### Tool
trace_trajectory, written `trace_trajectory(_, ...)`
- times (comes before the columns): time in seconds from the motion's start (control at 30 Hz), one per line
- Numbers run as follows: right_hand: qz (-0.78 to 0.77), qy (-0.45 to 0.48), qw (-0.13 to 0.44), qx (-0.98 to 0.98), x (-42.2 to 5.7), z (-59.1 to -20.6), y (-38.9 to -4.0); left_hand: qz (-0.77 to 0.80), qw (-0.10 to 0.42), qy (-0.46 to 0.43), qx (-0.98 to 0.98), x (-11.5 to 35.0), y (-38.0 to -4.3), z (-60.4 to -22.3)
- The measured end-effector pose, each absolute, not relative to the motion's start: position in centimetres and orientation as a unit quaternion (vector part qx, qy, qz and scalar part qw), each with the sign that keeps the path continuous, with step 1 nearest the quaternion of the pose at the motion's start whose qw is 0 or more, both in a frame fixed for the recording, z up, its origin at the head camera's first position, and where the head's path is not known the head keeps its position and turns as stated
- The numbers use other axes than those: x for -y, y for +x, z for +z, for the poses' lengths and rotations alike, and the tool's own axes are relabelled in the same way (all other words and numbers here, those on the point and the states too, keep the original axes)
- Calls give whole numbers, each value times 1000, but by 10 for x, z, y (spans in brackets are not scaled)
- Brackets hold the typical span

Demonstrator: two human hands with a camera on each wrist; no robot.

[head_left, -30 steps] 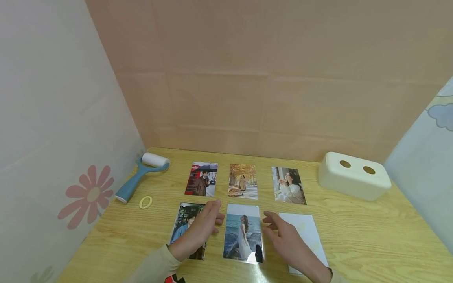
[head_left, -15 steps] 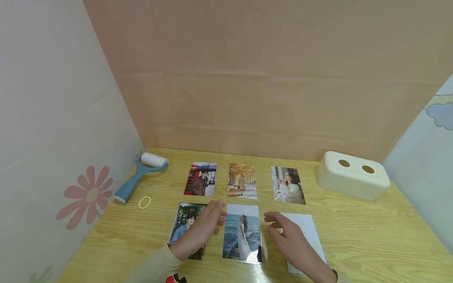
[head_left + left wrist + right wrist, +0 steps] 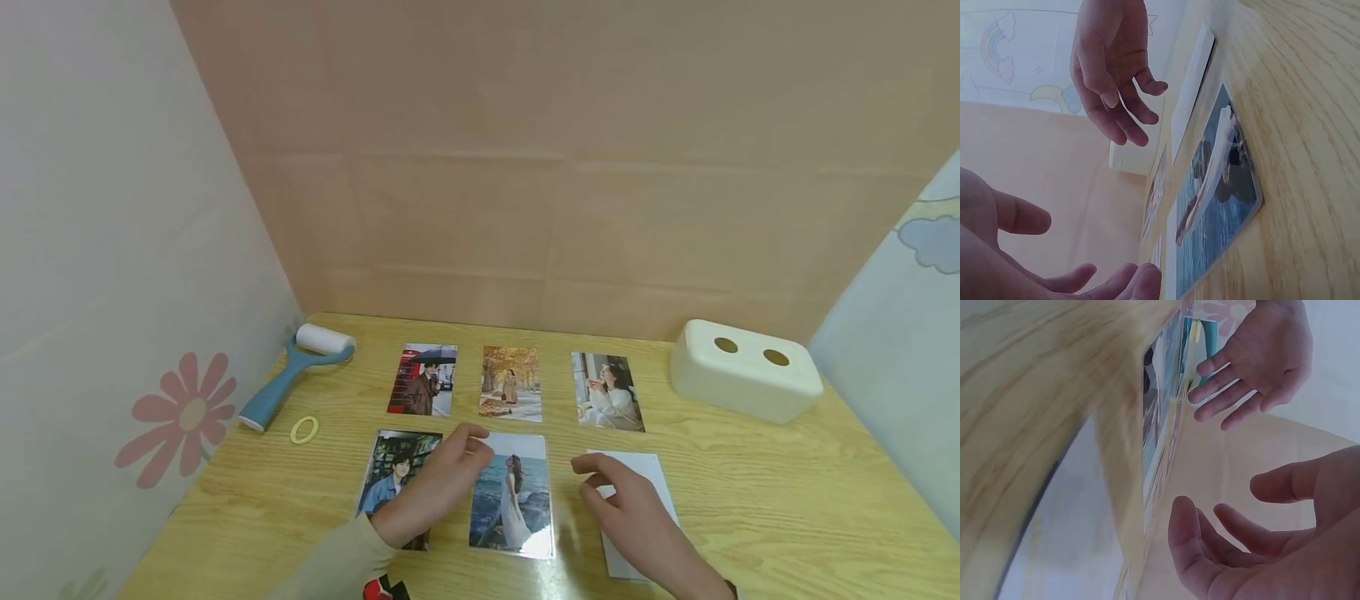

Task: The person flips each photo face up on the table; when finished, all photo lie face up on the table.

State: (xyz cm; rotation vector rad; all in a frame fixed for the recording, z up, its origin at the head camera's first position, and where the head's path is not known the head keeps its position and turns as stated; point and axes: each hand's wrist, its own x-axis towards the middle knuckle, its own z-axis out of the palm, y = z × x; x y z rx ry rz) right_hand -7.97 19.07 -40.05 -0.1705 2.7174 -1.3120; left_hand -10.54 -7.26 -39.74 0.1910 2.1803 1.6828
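Observation:
In the head view a seaside photo card [image 3: 512,504] lies flat in the front row. My left hand [image 3: 437,486], fingers relaxed, hovers over its upper left corner and partly covers a photo of a person in blue [image 3: 392,477]. Loosely bent fingers on my right hand [image 3: 636,515] hold nothing; that hand hangs above a white stack of cards [image 3: 651,468], hiding its middle. The left wrist view shows a gap between the fingers and the seaside card [image 3: 1219,181]. Seen from the right wrist, the white stack [image 3: 1066,531] lies below the right hand [image 3: 1272,550].
Behind stand three more photos in a row: an umbrella photo [image 3: 423,379], an autumn-trees photo [image 3: 511,383] and a window photo [image 3: 608,392]. A blue-handled lint roller [image 3: 288,375] and a yellow ring [image 3: 303,430] lie left. At back right sits a cream box with two holes [image 3: 746,375].
My left hand has moved slightly right, over the seaside card's corner, its fingers bending more. My right hand has drawn off to the right. The cards stay put.

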Motion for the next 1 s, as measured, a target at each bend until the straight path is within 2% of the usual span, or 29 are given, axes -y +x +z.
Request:
trace_trajectory(0.53,-396,-42,66,-915,-211,-399,-72,580,198,98,-784,53,-106,-400)
trace_trajectory(1.0,-356,-47,55,-932,-241,-408,-64,576,226,126,-775,33,-105,-401)
